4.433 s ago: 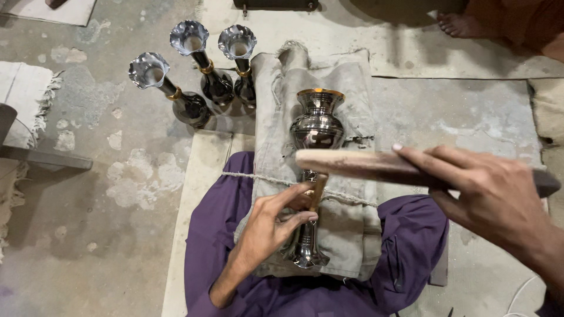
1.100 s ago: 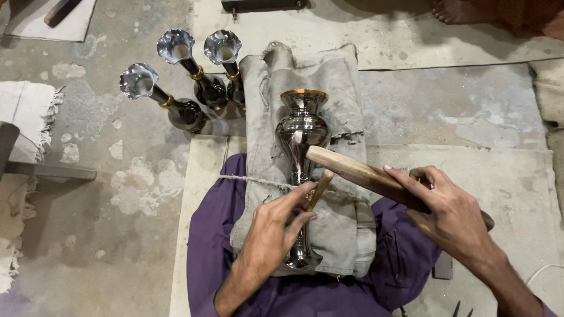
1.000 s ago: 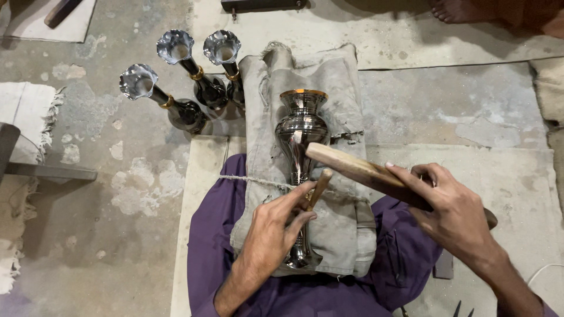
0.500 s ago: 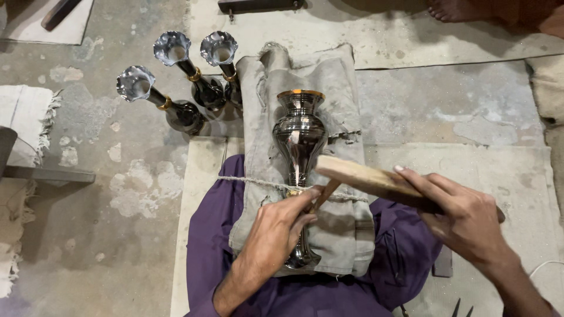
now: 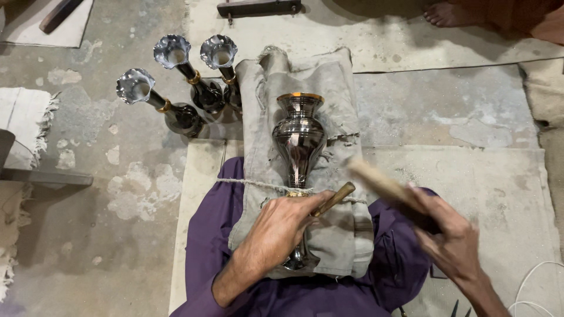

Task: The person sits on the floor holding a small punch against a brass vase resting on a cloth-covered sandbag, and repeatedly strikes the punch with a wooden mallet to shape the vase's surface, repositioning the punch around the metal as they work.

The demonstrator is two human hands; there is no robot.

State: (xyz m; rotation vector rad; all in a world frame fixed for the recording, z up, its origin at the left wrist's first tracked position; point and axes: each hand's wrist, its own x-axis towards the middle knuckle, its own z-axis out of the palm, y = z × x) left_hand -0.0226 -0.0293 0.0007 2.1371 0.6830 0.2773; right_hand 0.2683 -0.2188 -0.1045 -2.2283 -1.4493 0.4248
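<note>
Compared with half a second ago, the flat pale wooden mallet (image 5: 382, 183) is being swung lower and is now blurred, suggesting a strike on the small wood-handled chisel (image 5: 332, 199) is under way. From left to right: three dark fluted metal vases (image 5: 176, 88) are standing on the concrete floor (image 5: 88, 194); the left hand (image 5: 282, 226) is being kept curled around the chisel against the shiny dark metal vase with a golden rim (image 5: 300, 138), lying on the grey cloth pad (image 5: 346, 235) across the lap; the right hand (image 5: 449, 240) is being closed round the mallet.
</note>
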